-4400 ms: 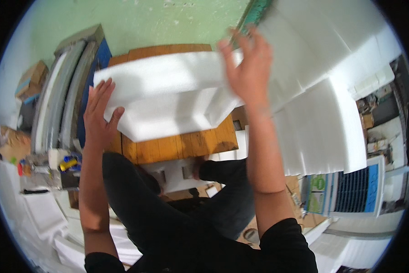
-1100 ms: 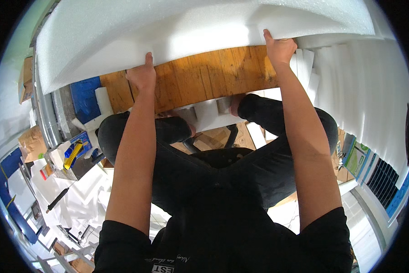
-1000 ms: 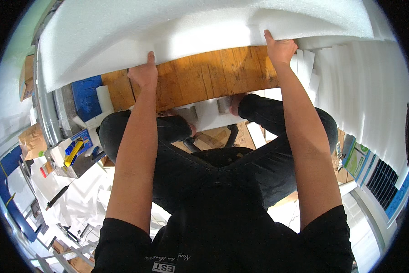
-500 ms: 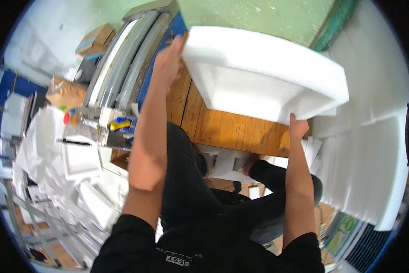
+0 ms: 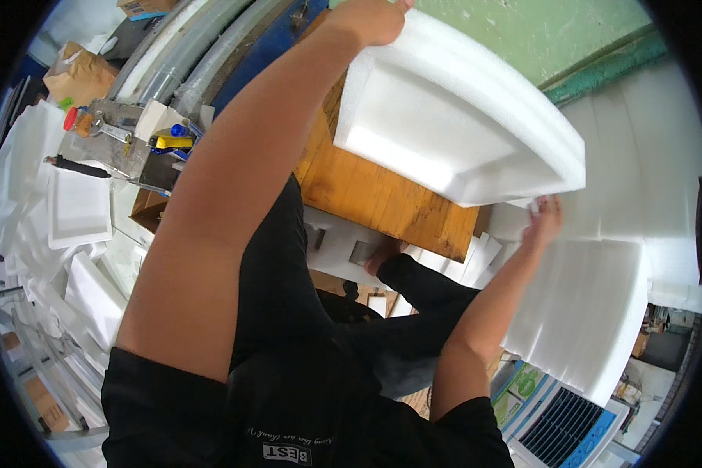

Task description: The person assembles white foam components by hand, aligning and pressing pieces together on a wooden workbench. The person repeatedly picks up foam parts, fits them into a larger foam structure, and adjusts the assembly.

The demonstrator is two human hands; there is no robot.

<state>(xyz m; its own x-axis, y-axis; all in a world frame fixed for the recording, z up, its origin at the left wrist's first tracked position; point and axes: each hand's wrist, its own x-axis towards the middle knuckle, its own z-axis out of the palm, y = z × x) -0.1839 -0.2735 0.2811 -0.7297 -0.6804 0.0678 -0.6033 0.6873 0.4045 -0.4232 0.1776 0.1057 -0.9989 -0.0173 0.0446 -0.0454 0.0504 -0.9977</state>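
A white foam tray [image 5: 437,132] stands on its edge at the back of the wooden tabletop [image 5: 382,207], its hollow side facing me. My left hand [image 5: 370,22] grips its upper left corner, with the fingers partly hidden behind the foam. Just below the tray's lower right corner is my right hand [image 5: 544,222], its fingers raised, apart and slightly blurred. A thin white foam edge shows beside those fingertips; whether they touch it I cannot tell.
Tall stacked white foam sheets [image 5: 585,304] line the right side. Long grey rolls [image 5: 210,58] lie at upper left. Nearer are a wrench [image 5: 113,129], a yellow cutter [image 5: 171,143] and a black-handled tool [image 5: 78,166]. Foam pieces [image 5: 93,288] pile up at left.
The tray has turned and tilted, and my left hand has moved up along its corner. My right hand has left the tray's lower edge and shifted right. The view has swung right.
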